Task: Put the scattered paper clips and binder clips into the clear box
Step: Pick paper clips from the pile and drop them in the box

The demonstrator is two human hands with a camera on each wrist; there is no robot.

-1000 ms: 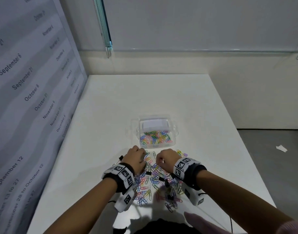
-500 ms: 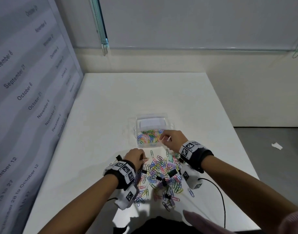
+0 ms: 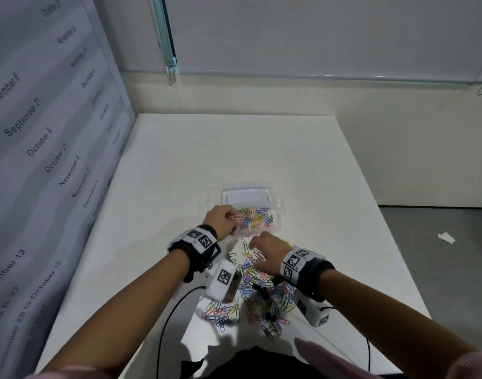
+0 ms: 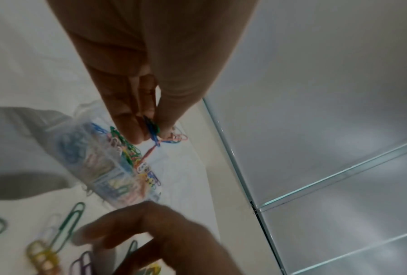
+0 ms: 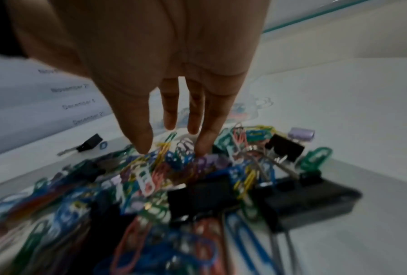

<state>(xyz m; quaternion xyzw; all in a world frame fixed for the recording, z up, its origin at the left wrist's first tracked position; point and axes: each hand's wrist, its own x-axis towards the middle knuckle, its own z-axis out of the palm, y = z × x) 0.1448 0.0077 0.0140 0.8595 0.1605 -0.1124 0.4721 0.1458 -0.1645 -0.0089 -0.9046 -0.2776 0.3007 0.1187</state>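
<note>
Two hands worked over the white table. Left hand was at the clear box, its fingers pinching a small bunch of paper clips above the box's near-left edge; coloured clips already lay inside. Right hand hovered over the scattered pile just in front of the box, fingers straight and slightly spread, tips at the clips, holding nothing. Black binder clips lay mixed into the pile
</note>
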